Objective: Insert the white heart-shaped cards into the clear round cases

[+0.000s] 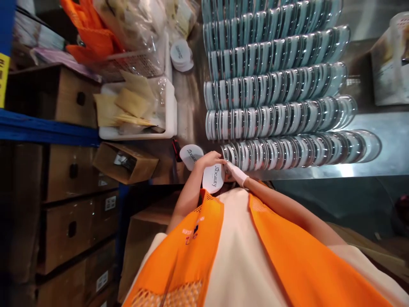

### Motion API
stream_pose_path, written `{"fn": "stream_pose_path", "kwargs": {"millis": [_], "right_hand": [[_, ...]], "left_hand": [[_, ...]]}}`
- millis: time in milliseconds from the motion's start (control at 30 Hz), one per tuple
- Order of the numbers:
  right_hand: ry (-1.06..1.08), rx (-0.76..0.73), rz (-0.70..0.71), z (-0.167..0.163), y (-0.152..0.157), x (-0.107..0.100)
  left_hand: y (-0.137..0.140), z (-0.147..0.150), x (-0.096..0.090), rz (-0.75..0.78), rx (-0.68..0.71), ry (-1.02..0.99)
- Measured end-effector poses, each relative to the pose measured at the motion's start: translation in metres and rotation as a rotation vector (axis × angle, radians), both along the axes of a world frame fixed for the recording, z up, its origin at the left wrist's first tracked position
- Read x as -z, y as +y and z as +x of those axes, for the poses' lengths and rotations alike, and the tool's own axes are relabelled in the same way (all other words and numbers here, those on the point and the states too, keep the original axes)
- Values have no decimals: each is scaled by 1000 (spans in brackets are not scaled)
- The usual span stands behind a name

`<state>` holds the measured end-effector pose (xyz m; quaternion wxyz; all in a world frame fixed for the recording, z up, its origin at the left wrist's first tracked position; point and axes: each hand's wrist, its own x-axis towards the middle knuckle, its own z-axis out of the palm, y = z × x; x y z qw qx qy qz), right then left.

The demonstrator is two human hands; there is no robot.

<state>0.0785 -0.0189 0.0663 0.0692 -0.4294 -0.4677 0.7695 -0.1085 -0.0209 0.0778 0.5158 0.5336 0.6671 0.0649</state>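
Note:
My left hand (211, 159), bare, is curled over the upper edge of a round white card (213, 178) printed with "beauty", which hangs partly past the table's front edge. My right hand (237, 173) wears a white glove and meets the left fingertips at the card's right side. Its fingers look pressed together, but what is between them is too small to make out. Another white "beauty" card (191, 156) lies just left of my left hand. Close by on the right begins the nearest row of clear round lid-like pieces (287, 151), leaning overlapped on one another.
More rows of clear round pieces (275, 85) cover the metal table (190, 102). Left are a white tray (171, 123) of paper envelopes, a small open carton (140, 164), a red-black tool (176, 150) and a stack of white cards (181, 54). A plastic container (391, 64) stands far right.

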Motion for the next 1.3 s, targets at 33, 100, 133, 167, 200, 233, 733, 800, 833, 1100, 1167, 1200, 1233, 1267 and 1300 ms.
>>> {"fn": "stream_pose_path", "kwargs": {"millis": [33, 100, 133, 167, 200, 233, 733, 800, 833, 1100, 1167, 1200, 1233, 1267, 1300], "right_hand": [[-25, -17, 22, -1, -1, 0], [-161, -138, 166, -2, -1, -2], [-249, -220, 254, -2, 1, -3], [-333, -302, 333, -2, 3, -5], [-402, -376, 396, 0, 7, -8], [-447, -437, 437, 1, 11, -11], [-637, -626, 873, 71, 48, -51], [-581, -519, 843, 101, 49, -46], [-557, -465, 823, 115, 50, -44], [-594, -203, 678, 184, 63, -37], [-609, -125, 654, 195, 62, -35], [-613, -74, 642, 200, 62, -34], [-617, -16, 629, 204, 60, -33], [-620, 42, 612, 207, 58, -32], [-621, 94, 589, 210, 56, -31]], "left_hand": [[1, -1, 0, -8, 17, 3], [1, -4, -1, -23, 52, 7], [1, -5, -2, -22, 65, 7], [0, -6, -2, -10, 72, 7], [-1, -6, -2, 6, 74, 7], [-2, -5, -2, 24, 66, 4], [-83, -81, 7, 171, -728, -96], [-89, -106, 9, 213, -769, -11], [-88, -118, 11, 221, -746, 36], [-52, -150, 22, 348, -528, 425], [-47, -123, 24, 472, -586, 501], [-45, -102, 25, 530, -621, 480], [-41, -76, 28, 575, -651, 418], [-38, -46, 31, 598, -670, 311], [-34, -14, 35, 592, -681, 185]]}}
